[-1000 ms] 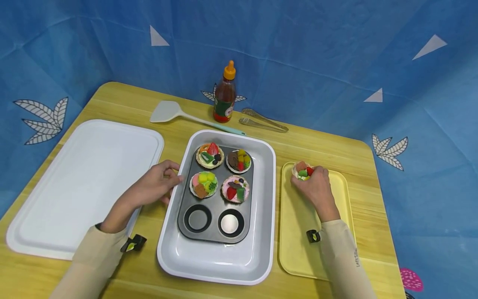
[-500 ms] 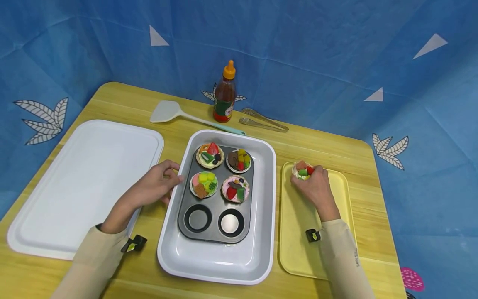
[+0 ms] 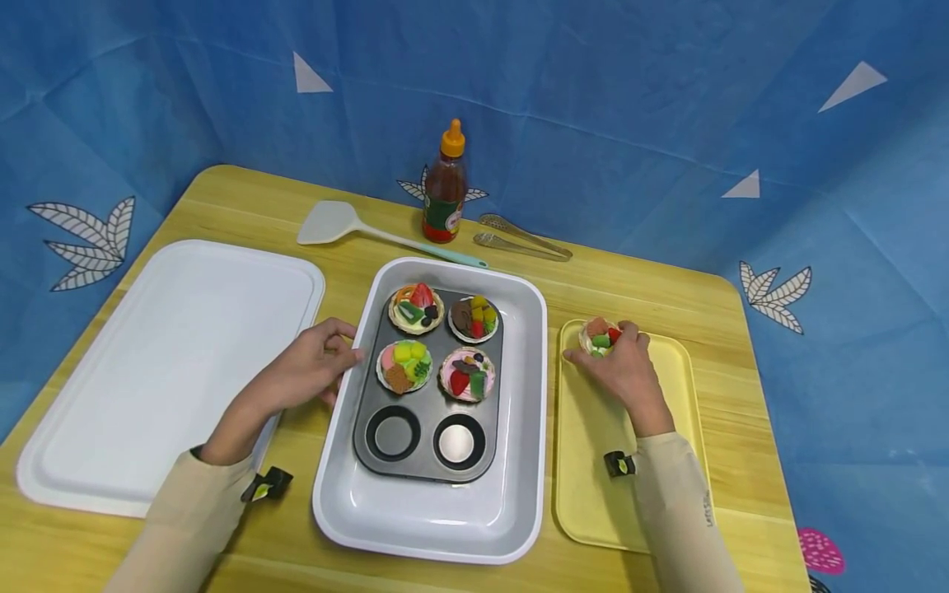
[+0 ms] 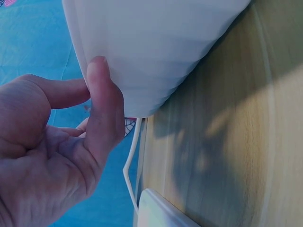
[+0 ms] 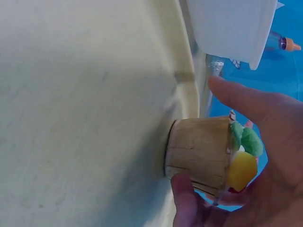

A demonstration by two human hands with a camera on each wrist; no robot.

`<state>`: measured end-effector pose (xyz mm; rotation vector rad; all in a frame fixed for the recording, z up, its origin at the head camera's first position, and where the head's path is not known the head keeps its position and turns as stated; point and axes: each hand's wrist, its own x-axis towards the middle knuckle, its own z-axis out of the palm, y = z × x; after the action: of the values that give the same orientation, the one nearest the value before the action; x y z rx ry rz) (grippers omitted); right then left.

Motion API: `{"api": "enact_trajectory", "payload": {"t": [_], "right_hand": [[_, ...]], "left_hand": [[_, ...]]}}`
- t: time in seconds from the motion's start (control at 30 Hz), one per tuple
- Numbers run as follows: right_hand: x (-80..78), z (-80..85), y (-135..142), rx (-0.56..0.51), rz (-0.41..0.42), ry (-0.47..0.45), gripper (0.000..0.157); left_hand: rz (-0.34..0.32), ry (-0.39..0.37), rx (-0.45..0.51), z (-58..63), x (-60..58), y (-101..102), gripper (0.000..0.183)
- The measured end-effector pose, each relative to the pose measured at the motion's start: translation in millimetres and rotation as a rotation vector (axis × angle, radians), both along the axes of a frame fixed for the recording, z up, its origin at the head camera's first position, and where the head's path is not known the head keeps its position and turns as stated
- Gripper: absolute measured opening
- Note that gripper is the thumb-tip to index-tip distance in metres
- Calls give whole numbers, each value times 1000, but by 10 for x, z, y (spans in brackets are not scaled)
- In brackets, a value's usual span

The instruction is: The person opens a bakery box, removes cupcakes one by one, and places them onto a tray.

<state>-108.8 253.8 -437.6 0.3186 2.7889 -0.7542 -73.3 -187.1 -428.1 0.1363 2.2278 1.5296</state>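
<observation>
In the head view my left hand [image 3: 315, 362] holds the left rim of a deep white basin [image 3: 430, 539]. Its fingertips press the basin's outer wall [image 4: 161, 42] in the left wrist view. My right hand [image 3: 619, 362] is around a fruit-topped cupcake [image 3: 596, 336] standing at the far left corner of a yellow tray [image 3: 593, 494]. In the right wrist view the thumb is spread away from the cupcake [image 5: 199, 149], while a fingertip stays beside its wrapper. Inside the basin lies a dark muffin tin [image 3: 423, 469]. Several topped cupcakes fill its far cups; the two near cups are bare.
A white tray [image 3: 170, 362] lies on the left. Behind the basin are a white spatula [image 3: 329, 222], a sauce bottle [image 3: 445, 198] with an orange cap, and metal tongs [image 3: 526, 243]. A blue patterned cloth [image 3: 593, 99] hangs behind the wooden table [image 3: 667, 296].
My right thumb has moved left, away from the cupcake, and the fingers have loosened around it. The cupcake stays on the yellow tray. My left hand has not moved.
</observation>
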Motion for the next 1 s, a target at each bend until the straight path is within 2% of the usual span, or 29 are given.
{"api": "enact_trajectory", "payload": {"t": [0.3,0.57,0.8,1.0], "right_hand": [[106,180,-18,107,-15,24,124],[215,407,-93,187,7,204,120],[314,719,-294,156,41,272,113],[403,884,-496,87,78,326,107]], "left_hand": [[1,3,12,-13,-2,-4,44],[2,0,24,-14,0,-11,46],[6,2,29,-11,7,-5,46],[4,7,22,-8,18,2,46]]}}
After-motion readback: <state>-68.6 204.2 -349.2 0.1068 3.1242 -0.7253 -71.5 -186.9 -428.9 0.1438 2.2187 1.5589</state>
